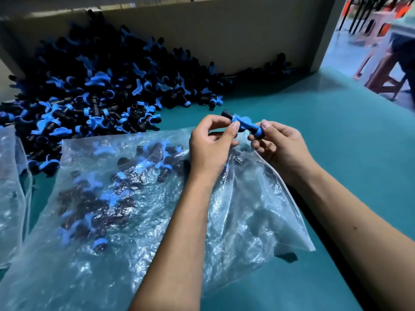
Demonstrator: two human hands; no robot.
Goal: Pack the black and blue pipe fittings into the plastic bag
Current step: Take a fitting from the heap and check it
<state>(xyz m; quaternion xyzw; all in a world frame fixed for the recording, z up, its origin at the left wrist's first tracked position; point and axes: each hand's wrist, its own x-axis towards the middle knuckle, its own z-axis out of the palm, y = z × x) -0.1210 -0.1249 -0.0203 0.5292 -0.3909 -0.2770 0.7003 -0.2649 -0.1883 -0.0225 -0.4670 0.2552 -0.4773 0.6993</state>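
Observation:
A black and blue pipe fitting point(243, 122) is held in the air between both hands, just above the far right corner of the plastic bag point(139, 232). My left hand point(211, 149) pinches its left end and my right hand point(280, 144) grips its right end. The clear bag lies flat on the teal table and holds several fittings, mostly in its left half. A large pile of loose fittings point(94, 86) lies beyond the bag, to the left.
A tall cardboard wall point(224, 32) stands behind the pile. A second clear plastic bag point(11, 194) lies at the left edge. A small black piece point(287, 257) lies on the teal table point(325, 135) beside the bag. Stools point(379, 70) stand beyond the table at the right.

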